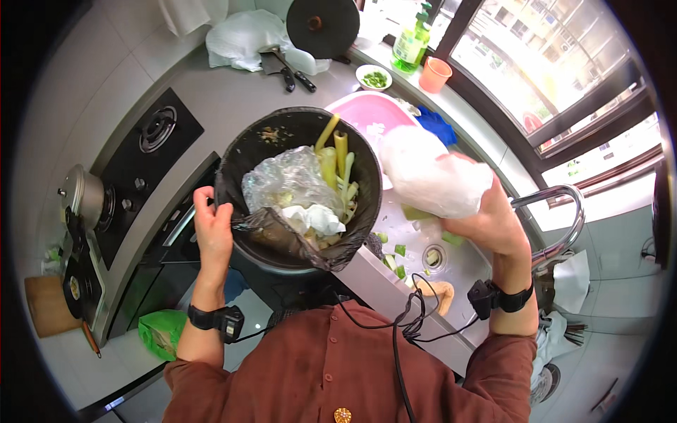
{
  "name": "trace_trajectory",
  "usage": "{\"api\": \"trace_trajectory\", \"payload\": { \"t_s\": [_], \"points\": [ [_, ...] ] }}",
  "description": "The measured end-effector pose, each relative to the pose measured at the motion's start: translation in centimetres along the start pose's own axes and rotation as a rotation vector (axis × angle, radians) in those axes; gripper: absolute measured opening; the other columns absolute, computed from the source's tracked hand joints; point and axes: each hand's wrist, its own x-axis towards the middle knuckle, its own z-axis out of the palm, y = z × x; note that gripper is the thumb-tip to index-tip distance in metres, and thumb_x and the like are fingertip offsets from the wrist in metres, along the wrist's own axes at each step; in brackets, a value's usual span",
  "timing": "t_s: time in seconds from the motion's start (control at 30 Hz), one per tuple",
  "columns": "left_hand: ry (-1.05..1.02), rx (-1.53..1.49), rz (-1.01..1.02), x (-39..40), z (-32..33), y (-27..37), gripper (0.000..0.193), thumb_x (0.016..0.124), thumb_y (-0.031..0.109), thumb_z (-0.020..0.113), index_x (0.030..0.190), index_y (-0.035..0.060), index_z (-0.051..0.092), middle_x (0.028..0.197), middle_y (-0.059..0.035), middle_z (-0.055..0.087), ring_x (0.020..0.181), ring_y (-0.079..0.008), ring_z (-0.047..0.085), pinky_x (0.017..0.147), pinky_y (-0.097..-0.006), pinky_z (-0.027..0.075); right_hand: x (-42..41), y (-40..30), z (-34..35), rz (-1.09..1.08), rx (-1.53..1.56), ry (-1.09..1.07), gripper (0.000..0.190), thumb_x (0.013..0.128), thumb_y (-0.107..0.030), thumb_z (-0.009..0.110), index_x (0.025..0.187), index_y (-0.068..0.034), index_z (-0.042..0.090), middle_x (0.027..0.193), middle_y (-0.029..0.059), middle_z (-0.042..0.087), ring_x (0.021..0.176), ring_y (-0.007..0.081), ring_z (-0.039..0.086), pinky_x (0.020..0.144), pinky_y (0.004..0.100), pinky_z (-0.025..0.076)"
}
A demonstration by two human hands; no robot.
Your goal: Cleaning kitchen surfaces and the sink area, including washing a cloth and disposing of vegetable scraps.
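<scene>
My left hand point(214, 230) grips the rim of a trash bin point(240, 140) with a black plastic liner, at the near edge of the counter. Inside lie crumpled clear plastic point(288, 180), pale green stalks point(341, 150) and white crumpled tissue point(317, 219). My right hand point(494, 219) holds a bunched white plastic bag point(423, 169) above the steel sink point(391, 209); its contents are not visible. Green vegetable pieces point(452, 238) show just under that hand. More cut green scraps point(400, 250) lie in the sink, around the drain point(433, 257).
A pink basin point(359, 108) stands behind the bin. The faucet point(574, 211) arches to the right. A cleaver and another dark-handled utensil point(304, 82) rest at the back, near a bowl of chopped greens point(374, 79). Left are a gas hob point(153, 137) and a pot point(84, 190). Cables point(418, 312) hang before me.
</scene>
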Motion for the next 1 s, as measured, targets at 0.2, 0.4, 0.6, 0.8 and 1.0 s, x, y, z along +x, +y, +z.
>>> {"api": "trace_trajectory", "payload": {
  "t_s": [0.2, 0.4, 0.6, 0.8, 1.0],
  "points": [
    [0.107, 0.359, 0.172, -0.9, 0.9, 2.4, 0.031, 0.086, 0.0, 0.055, 0.115, 0.0041, 0.045, 0.093, -0.0074, 0.057, 0.078, -0.0113, 0.048, 0.068, -0.027, 0.04, 8.2, 0.6, 9.1, -0.326, -0.424, -0.123, 0.055, 0.076, -0.015, 0.074, 0.126, -0.005, 0.055, 0.107, 0.014, 0.065, 0.097, 0.0287, 0.066, 0.085, 0.0403, 0.051],
    [-0.164, 0.672, 0.899, -0.5, 1.2, 5.2, 0.02, 0.088, 0.005, 0.06, 0.107, -0.0006, 0.062, 0.103, -0.0153, 0.062, 0.098, -0.0311, 0.059, 0.094, -0.041, 0.043, 8.6, 3.7, 9.3, -0.194, -0.574, -0.353, 0.038, 0.082, -0.021, 0.072, 0.119, -0.014, 0.064, 0.093, 0.0162, 0.069, 0.088, 0.0295, 0.068, 0.08, 0.0406, 0.053],
    [-0.64, 0.684, 0.647, -2.3, 2.6, 6.3, 0.017, 0.085, 0.012, 0.058, 0.094, -0.0005, 0.065, 0.076, -0.014, 0.062, 0.069, -0.032, 0.06, 0.064, -0.0396, 0.046, 1.1, 8.2, 0.5, 0.263, -0.18, -0.016, 0.014, 0.092, -0.015, 0.063, 0.097, -0.003, 0.067, 0.076, -0.0018, 0.064, 0.071, 0.0031, 0.057, 0.063, 0.0212, 0.047],
    [-0.623, 0.78, 0.566, -2.4, 4.0, 5.6, 0.023, 0.087, 0.016, 0.056, 0.072, -0.0002, 0.059, 0.063, -0.0132, 0.048, 0.058, -0.0326, 0.049, 0.056, -0.0396, 0.039, -15.0, 33.9, -4.5, 0.825, -0.41, -0.152, 0.022, 0.087, -0.013, 0.062, 0.105, -0.003, 0.069, 0.078, 0.0054, 0.069, 0.067, 0.0127, 0.066, 0.063, 0.0287, 0.056],
    [-0.598, 0.877, 0.465, -2.8, 4.3, 5.0, 0.03, 0.09, 0.018, 0.05, 0.066, -0.0012, 0.05, 0.06, -0.0118, 0.037, 0.055, -0.0285, 0.041, 0.054, -0.0376, 0.031, -20.2, 48.5, -2.0, 1.061, -0.237, 0.313, 0.021, 0.082, -0.013, 0.059, 0.098, -0.006, 0.072, 0.093, 0.0136, 0.071, 0.083, 0.0234, 0.069, 0.076, 0.0354, 0.055]
  ]
}}
